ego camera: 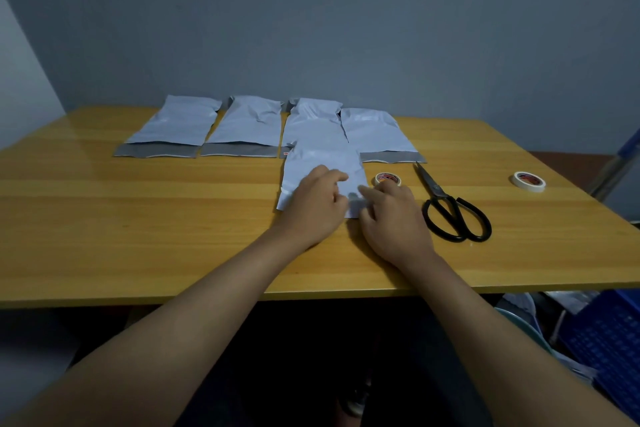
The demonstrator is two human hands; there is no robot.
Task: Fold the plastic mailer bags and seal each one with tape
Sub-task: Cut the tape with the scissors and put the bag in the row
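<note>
Both your left hand (313, 203) and right hand (391, 210) press one mailer (322, 163) mid-fold with curled fingers, while four mailers (180, 125) at twelve o'clock wait unsealed.

The flat wooden table (138, 204) is yellow-brown with long pale and dark stripes running across it. The five thin plastic mailer bags (323, 163) are white with a little blue in them. Four of the bags have a dark grey flap (157, 150) at the near end, with a thin white line along the edge. The big metal scissors (450, 210) are black, with shiny dark blades. The two small round tape rolls (388, 179) are cream white outside, with red and black inside the ring. The wall (346, 28) behind is plain grey-blue. The plastic crate (609, 343) is blue.
</note>
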